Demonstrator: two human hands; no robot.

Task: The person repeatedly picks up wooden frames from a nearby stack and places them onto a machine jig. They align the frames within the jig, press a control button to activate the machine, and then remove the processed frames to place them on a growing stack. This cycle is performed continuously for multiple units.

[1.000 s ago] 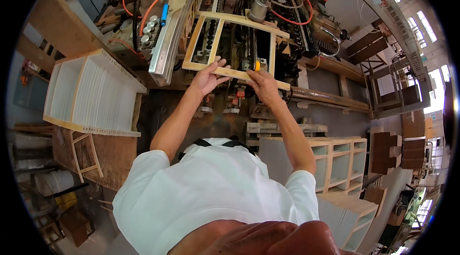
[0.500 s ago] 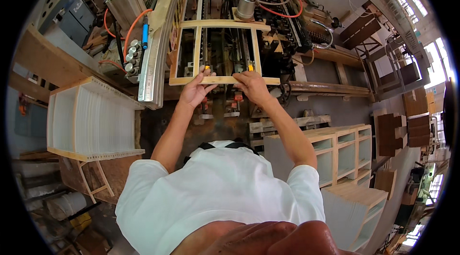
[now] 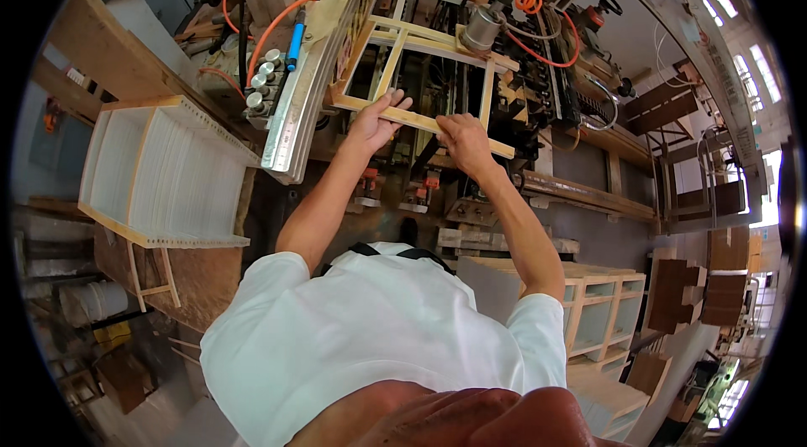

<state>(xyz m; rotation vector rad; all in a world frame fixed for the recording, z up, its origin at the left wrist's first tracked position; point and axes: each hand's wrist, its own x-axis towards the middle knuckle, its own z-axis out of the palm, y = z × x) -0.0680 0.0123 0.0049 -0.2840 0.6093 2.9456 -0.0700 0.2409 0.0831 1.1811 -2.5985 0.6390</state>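
Note:
A pale wooden frame (image 3: 420,120) lies over the dark metal machine bed in front of me, its near rail running slantwise toward the lower right. My left hand (image 3: 376,122) holds that rail left of its middle, the thumb and fingers on either side of the wood. Farther right, my right hand (image 3: 465,143) grips the same rail with its fingers curled over it. A metal cylinder (image 3: 482,29) stands on a small block at the frame's far right part. Behind, a second wooden frame (image 3: 402,3) partly shows; the overlap hides how the two meet.
A long metal beam with a ruler (image 3: 290,132) borders the machine on the left, beside a blue tube (image 3: 296,45) and orange hoses. Stacked white-panelled frames (image 3: 172,174) stand at left. Wooden cabinet carcasses (image 3: 598,312) stand at right, near a pallet (image 3: 496,241).
The wooden frame has turned askew: its near rail was level across the view and now slopes down to the right. Both hands stay on it. The whole view has also shifted.

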